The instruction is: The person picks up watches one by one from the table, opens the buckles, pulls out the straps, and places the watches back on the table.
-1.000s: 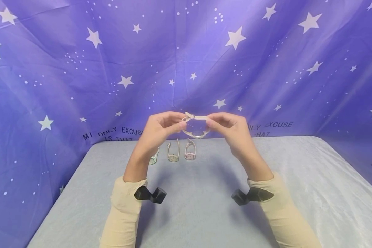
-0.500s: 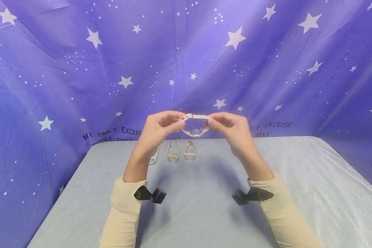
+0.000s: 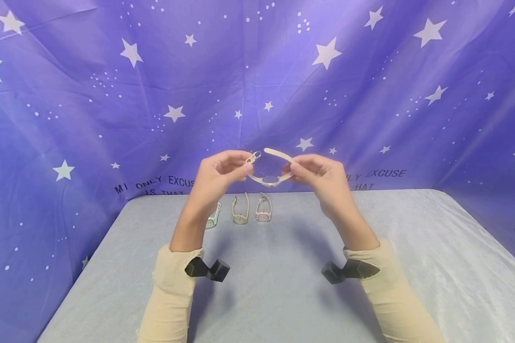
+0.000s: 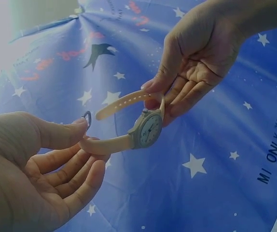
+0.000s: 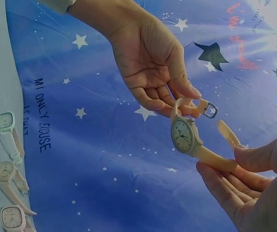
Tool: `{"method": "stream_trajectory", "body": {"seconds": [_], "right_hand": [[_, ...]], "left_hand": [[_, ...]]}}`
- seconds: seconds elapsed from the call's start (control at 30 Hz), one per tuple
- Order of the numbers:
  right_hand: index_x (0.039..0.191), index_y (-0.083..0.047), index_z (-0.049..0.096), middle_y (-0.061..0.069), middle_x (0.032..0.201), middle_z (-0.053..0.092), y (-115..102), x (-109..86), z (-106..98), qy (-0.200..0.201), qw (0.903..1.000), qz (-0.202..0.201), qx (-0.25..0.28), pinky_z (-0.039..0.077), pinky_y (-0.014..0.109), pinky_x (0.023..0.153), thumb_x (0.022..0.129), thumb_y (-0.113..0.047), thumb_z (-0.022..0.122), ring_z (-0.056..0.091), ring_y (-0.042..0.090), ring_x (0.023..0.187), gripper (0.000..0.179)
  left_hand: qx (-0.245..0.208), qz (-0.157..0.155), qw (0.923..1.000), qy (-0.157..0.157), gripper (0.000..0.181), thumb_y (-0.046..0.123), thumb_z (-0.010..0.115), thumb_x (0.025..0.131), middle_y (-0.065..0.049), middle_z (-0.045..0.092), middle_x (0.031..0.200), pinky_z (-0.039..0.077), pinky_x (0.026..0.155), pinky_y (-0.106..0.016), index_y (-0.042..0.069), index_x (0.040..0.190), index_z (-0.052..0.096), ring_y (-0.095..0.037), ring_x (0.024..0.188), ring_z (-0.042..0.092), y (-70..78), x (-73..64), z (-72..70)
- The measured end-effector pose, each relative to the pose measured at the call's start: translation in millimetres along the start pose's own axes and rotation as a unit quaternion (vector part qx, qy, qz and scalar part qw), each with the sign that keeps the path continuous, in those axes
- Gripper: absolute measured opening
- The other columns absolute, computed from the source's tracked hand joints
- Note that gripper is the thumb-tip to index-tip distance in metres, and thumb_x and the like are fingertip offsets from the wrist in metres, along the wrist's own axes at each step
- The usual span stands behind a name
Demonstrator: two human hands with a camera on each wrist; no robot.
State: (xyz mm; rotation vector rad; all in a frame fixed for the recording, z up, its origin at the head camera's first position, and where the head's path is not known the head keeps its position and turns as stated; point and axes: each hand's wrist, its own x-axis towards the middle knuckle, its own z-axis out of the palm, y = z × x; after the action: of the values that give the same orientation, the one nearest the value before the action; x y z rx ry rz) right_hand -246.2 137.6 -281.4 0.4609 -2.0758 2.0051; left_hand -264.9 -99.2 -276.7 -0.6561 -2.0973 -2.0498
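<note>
A pale cream wristwatch (image 3: 271,181) with a round dial is held up above the far edge of the table, its strap unfastened. My left hand (image 3: 225,171) pinches the buckle end between thumb and fingers; the metal buckle (image 5: 210,110) sticks out past the thumb in the right wrist view. With thumb and fingers my right hand (image 3: 317,176) pinches the other strap half, whose holed tip (image 4: 110,107) curves free toward the buckle. A gap separates strap tip and buckle. The dial (image 4: 151,130) hangs between both hands, facing away from the body.
On the light blue table (image 3: 274,286) behind the hands stand a green watch (image 3: 211,222), partly hidden by the left wrist, a beige watch (image 3: 240,218) and a pink watch (image 3: 263,216). A purple star-printed curtain (image 3: 257,71) rises right behind the table.
The strap has come out of the buckle: its tip, earlier through the buckle, now stands free. My hands have moved slightly apart, and the strap loop has opened at the top.
</note>
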Motion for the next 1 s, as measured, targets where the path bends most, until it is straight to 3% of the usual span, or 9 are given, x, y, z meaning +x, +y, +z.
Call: {"method": "stream_trajectory", "body": {"seconds": [0.23, 0.47, 0.63, 1.0], "right_hand": [[0.108, 0.0, 0.069, -0.004, 0.093, 0.078, 1.2, 1.1, 1.3, 0.0, 0.9999, 0.003, 0.015, 0.061, 0.037, 0.09, 0.096, -0.003, 0.067, 0.075, 0.014, 0.089, 0.013], [0.112, 0.003, 0.067, -0.003, 0.093, 0.078, 2.4, 1.5, 1.6, -0.001, 0.9996, -0.003, 0.027, 0.06, 0.041, 0.092, 0.097, -0.003, 0.066, 0.076, 0.016, 0.091, 0.016], [0.105, -0.008, 0.07, -0.001, 0.093, 0.079, 2.4, 1.2, 0.3, 0.002, 0.999, -0.017, 0.042, 0.061, 0.038, 0.091, 0.097, -0.004, 0.067, 0.077, 0.016, 0.09, 0.01], [0.11, -0.009, 0.068, 0.001, 0.095, 0.079, -6.0, 2.6, -8.2, 0.024, 0.9954, -0.055, 0.075, 0.061, 0.034, 0.09, 0.096, -0.005, 0.069, 0.077, 0.017, 0.09, 0.015]], "left_hand": [[-0.02, -0.004, 0.9998, -0.001, 0.029, 0.0, 0.073, 0.09, 0.001, 0.074, 0.092, 0.061, 0.086, -0.03, -0.007, 0.117, 0.067, -0.012, 0.084, 0.071, 0.1, 0.6, 1.9], [-0.031, 0.0, 0.9995, -0.004, 0.03, 0.0, 0.073, 0.09, 0.002, 0.073, 0.091, 0.06, 0.093, -0.032, -0.007, 0.118, 0.067, -0.013, 0.086, 0.071, -1.8, 0.7, 6.8], [-0.031, 0.007, 0.9995, 0.0, 0.028, 0.0, 0.072, 0.09, 0.003, 0.073, 0.089, 0.059, 0.094, -0.032, -0.006, 0.118, 0.068, -0.013, 0.086, 0.071, -0.7, -1.4, 13.4], [-0.064, 0.011, 0.9978, -0.009, 0.029, 0.002, 0.072, 0.092, -0.003, 0.075, 0.099, 0.058, 0.099, -0.035, -0.002, 0.12, 0.068, -0.017, 0.094, 0.074, 0.6, 4.5, 29.6]]}}
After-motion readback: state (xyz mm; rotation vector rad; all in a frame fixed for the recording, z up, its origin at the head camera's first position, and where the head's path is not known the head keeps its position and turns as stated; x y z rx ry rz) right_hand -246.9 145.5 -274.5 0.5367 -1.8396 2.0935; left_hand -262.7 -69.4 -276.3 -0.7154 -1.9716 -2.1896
